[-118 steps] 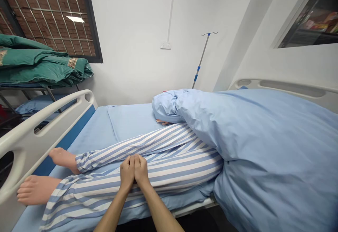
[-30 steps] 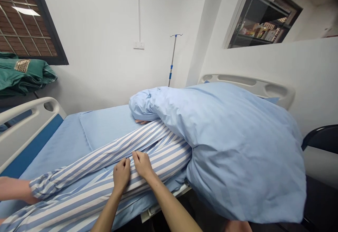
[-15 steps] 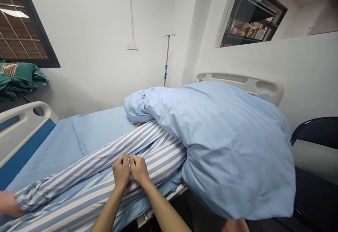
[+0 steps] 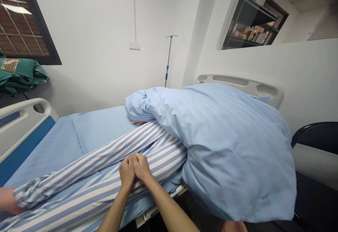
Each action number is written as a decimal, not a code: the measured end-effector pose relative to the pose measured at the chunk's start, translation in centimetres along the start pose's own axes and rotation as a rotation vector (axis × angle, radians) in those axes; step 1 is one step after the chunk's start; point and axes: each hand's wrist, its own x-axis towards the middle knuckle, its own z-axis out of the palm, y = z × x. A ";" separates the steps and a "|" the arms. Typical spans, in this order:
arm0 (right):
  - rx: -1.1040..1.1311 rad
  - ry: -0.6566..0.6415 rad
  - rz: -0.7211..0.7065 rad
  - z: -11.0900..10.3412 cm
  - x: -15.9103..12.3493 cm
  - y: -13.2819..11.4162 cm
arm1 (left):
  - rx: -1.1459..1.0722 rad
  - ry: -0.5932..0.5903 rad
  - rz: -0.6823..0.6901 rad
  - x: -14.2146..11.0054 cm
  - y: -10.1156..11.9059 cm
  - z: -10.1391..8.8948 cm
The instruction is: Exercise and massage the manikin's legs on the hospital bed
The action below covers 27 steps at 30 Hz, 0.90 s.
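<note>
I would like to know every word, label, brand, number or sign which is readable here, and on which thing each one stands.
No text can be read in this view.
Shelf packages: any print is too small and blurred to read.
Green fabric bundle: a patterned band, no letters that I can make out.
Wall socket: no readable marking.
Striped trousers and blue duvet: no lettering visible.

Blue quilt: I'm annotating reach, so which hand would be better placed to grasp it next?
Probably the right hand: it is nearer the blue quilt, which spreads to its right. The left hand is farther off, on the right hand's other side. Both are curled, so either would need to open first.
</note>
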 end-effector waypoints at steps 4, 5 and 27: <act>-0.169 -0.022 -0.062 -1.6 0.6 -0.2 | 0.065 -0.020 0.031 -0.1 -0.1 0.4; -0.176 -0.024 -0.065 -1.8 0.7 -0.1 | 0.075 -0.020 0.040 -0.1 -0.1 0.4; 0.125 0.119 0.069 -1.6 0.2 1.6 | -0.318 -0.002 -0.055 0.7 2.6 2.7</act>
